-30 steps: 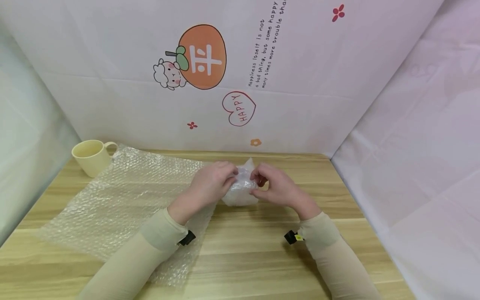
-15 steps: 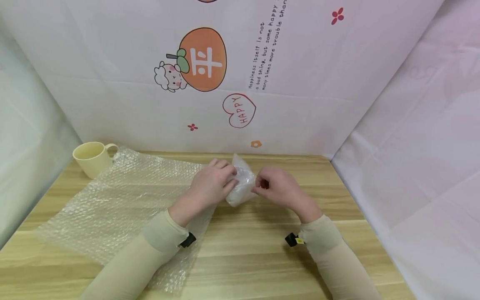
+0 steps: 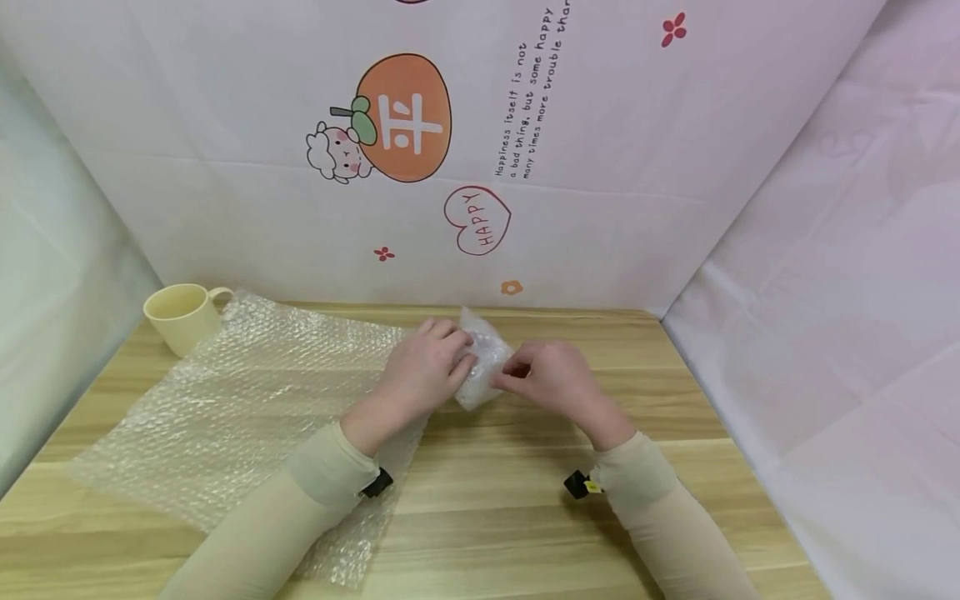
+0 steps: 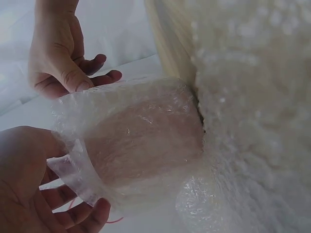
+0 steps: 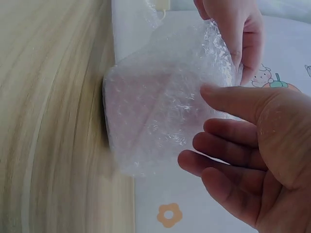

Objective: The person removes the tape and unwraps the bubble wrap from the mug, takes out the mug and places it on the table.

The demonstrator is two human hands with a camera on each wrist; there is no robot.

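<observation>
A pinkish, cup-shaped thing wrapped in bubble wrap [image 3: 486, 367] stands between my hands on the wooden table. Through the layers, its round body and a curved edge show in the left wrist view. My left hand [image 3: 427, 362] holds the wrap's loose upper edge, fingers curled round it. On the other side, my right hand [image 3: 555, 379] has its thumb tip at the wrapping, and its relaxed fingers [image 5: 228, 145] stand apart from the thumb in the right wrist view. A large sheet of bubble wrap [image 3: 277, 400] lies flat under my left forearm.
A pale yellow mug [image 3: 183, 321] stands at the back left, its handle beside the sheet's corner. A white printed backdrop [image 3: 600, 233] rises behind the wooden table [image 3: 480, 517], with white cloth on both sides.
The wrapped thing has turned between my hands, so a corner of wrap now points up further left. My right hand moved slightly off, then back in; the left stayed nearly in place.
</observation>
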